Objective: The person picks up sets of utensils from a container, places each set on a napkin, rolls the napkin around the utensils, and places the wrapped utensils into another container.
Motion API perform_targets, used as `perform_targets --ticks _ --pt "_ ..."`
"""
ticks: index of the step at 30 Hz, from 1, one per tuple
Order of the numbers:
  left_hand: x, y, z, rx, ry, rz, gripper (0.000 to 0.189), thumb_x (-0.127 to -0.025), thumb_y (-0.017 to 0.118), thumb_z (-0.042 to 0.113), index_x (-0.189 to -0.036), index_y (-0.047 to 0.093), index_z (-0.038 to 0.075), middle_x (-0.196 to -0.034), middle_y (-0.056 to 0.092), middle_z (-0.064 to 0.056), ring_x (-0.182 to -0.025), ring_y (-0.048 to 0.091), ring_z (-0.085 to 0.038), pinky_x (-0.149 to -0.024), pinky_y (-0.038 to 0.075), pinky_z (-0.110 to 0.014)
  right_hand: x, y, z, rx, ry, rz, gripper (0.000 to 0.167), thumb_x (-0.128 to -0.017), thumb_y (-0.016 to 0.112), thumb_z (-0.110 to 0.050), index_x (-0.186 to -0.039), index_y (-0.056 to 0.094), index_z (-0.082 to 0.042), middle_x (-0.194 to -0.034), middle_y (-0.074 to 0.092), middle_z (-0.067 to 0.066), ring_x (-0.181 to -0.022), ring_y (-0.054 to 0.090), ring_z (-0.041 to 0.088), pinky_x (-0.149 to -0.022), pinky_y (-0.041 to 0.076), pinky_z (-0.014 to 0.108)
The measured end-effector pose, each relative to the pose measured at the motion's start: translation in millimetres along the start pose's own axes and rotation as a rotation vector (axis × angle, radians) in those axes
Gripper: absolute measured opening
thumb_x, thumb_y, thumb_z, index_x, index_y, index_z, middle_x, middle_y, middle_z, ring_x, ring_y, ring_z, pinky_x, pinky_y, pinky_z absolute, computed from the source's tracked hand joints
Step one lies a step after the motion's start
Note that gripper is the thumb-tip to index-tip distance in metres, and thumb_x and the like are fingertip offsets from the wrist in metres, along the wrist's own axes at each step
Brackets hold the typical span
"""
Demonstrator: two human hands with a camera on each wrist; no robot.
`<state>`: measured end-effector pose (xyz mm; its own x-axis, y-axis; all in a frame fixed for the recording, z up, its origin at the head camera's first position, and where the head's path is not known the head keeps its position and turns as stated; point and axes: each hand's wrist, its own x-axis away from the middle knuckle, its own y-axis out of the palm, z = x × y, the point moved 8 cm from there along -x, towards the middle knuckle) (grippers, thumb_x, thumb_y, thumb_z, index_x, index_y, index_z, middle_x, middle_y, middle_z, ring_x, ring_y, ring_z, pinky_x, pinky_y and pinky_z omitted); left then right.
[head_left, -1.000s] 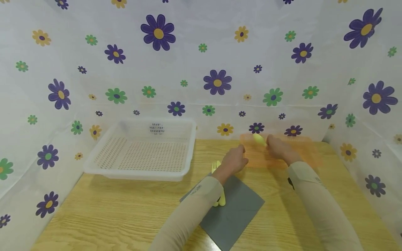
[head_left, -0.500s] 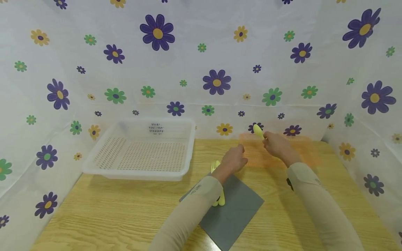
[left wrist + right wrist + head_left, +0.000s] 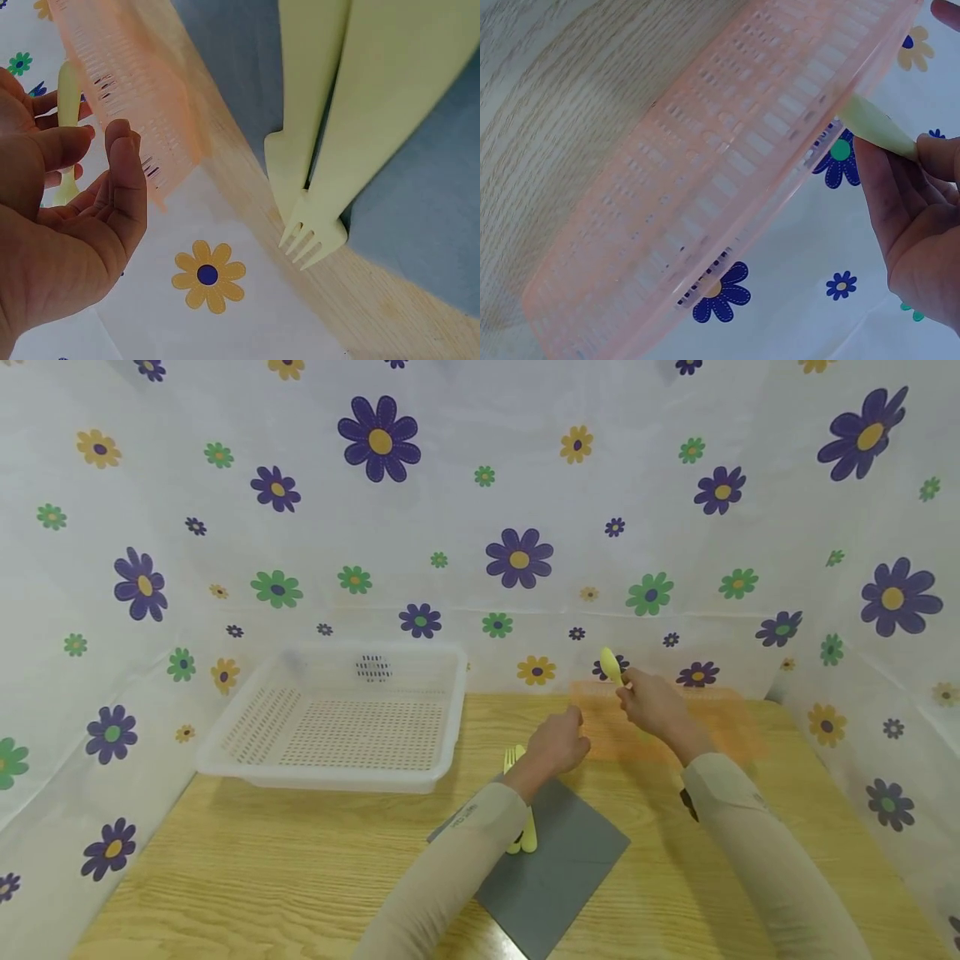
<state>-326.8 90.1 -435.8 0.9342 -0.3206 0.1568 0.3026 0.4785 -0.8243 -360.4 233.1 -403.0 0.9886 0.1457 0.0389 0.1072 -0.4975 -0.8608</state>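
Head view alone shows white basket (image 3: 322,777); right hand (image 3: 654,703) pinches spoon (image 3: 611,666)

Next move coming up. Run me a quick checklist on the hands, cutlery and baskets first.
1. Spoon gripped by right hand: ok.
2. Left hand holding nothing: ok.
3. Left hand touching orange basket: cannot tell.
4. Spoon handle clear of orange basket: cannot tell.
5. Fork entirely over gray mat: not ok, tines reach past its edge.
6. White basket upright: ok.
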Motion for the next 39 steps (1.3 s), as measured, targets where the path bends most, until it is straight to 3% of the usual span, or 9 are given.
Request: perform_targets --ticks 8,17,24,31,39 --pt "11.1 -12.8 -0.3 0.038 0.027 0.043 0.035 -0.099 0.054 0.019 -0.131 0.054 0.006 -0.082 0.058 -0.005 -0.058 0.047 -0.015 -0.05 0.036 -0.028 4.1 3 -13 -0.04 -0.007 0.011 0.031 -0.105 0.047 -0.016 -0.128 0.049 0.006 -0.101 0.068 0.021 -0.073 0.063 0.023 -0.057 0.049 0.027" --pt "21.7 -21.9 -5.3 0.096 0.069 0.051 0.033 -0.1 0.053 0.018 -0.13 0.054 0.004 -0.057 0.042 0.003 -0.043 0.033 -0.009 -0.042 0.028 -0.023 12.9 2 -36 -0.088 -0.073 0.033 0.031 -0.106 0.045 -0.016 -0.128 0.05 0.006 -0.101 0.068 0.022 -0.075 0.066 0.023 -0.057 0.052 0.028" --pt "29.5 -27.4 -9.0 0.107 0.096 0.077 0.03 -0.1 0.052 0.017 -0.127 0.055 0.003 -0.055 0.041 0.004 -0.043 0.033 -0.008 -0.041 0.027 -0.022 21.3 11 -53 -0.087 -0.127 0.024 0.032 -0.104 0.048 -0.015 -0.127 0.051 0.008 -0.099 0.07 0.023 -0.072 0.067 0.023 -0.054 0.051 0.028" --pt "38.5 -33.9 -8.1 0.101 0.12 0.097 0.027 -0.099 0.055 0.015 -0.122 0.058 0.002 -0.065 0.053 0.001 -0.051 0.044 -0.01 -0.045 0.033 -0.023 31.8 20 -73 -0.148 -0.19 0.029 0.026 -0.102 0.053 -0.01 -0.119 0.054 0.01 -0.093 0.071 0.022 -0.07 0.069 0.029 -0.051 0.05 0.028" --pt "49.1 -37.0 -10.1 0.103 0.136 0.103 0.024 -0.099 0.056 0.018 -0.118 0.061 0.003 -0.065 0.056 0.0 -0.047 0.04 -0.009 -0.044 0.03 -0.022 39.1 41 -86 -0.22 -0.212 -0.048 0.017 -0.1 0.054 -0.008 -0.105 0.057 0.008 -0.072 0.068 0.014 -0.047 0.046 0.012 -0.044 0.035 0.021"
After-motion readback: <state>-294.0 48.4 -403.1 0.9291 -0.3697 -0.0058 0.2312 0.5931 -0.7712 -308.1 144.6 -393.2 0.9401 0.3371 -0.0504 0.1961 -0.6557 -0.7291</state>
